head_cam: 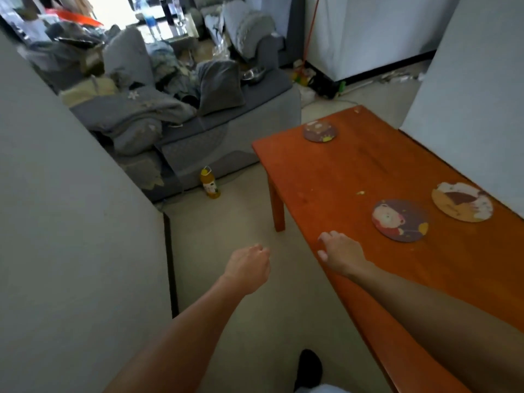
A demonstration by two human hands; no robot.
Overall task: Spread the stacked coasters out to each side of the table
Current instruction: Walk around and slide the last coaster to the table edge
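Three round coasters lie apart on the orange wooden table (334, 177). A purple coaster with a cartoon figure (400, 220) sits near the middle, a tan-and-white coaster (462, 205) lies to its right by the wall, and a dark coaster (320, 131) rests near the far left corner. My right hand (340, 252) lies palm down at the table's near edge, left of the purple coaster, holding nothing. Over the floor, off the table, my left hand (249, 268) hangs with its fingers curled and nothing in it.
A grey sofa (215, 129) heaped with blankets and cushions stands beyond the floor gap. A yellow bottle (209, 182) stands on the floor by it. Grey walls close in at the left (71, 222) and right (467, 109). My shoe (307, 367) shows below.
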